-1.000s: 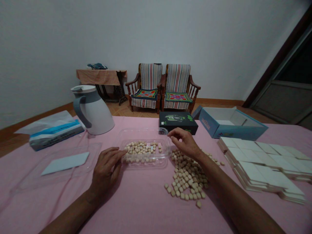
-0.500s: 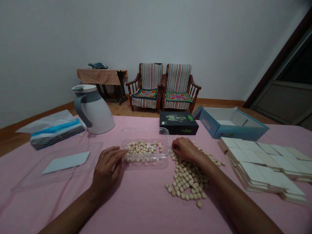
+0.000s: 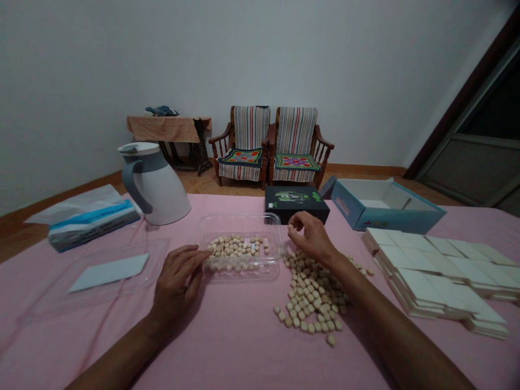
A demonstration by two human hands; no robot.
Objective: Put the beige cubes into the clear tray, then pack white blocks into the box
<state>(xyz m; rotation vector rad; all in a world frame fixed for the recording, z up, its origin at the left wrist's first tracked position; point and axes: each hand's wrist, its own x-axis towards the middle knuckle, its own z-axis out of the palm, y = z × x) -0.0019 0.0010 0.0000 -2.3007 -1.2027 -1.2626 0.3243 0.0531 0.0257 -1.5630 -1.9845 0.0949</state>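
Note:
A clear plastic box [image 3: 244, 276] with small wooden cubes [image 3: 233, 246] inside lies in front of me. My left hand [image 3: 179, 279] rests at its left end, fingers stretched over the rim and the thumb apart below. Right of the box, my right hand [image 3: 311, 235] is raised above a loose pile of wooden cubes [image 3: 306, 292]. Its thumb and index finger pinch a small pale piece that looks like one wooden cube [image 3: 290, 227]. The forearm covers part of the pile.
A black box [image 3: 296, 200] and a blue open box [image 3: 390, 208] stand behind. Stacked thin wooden boards [image 3: 430, 271] lie right. To the left are a white jug [image 3: 166, 189], a tissue pack [image 3: 93, 222] and a clear lid [image 3: 49, 303] with a white card [image 3: 109, 272].
My right hand has risen from the pile and drawn slightly away from me, a small pale piece now showing between its fingertips. My left hand has stayed at the box.

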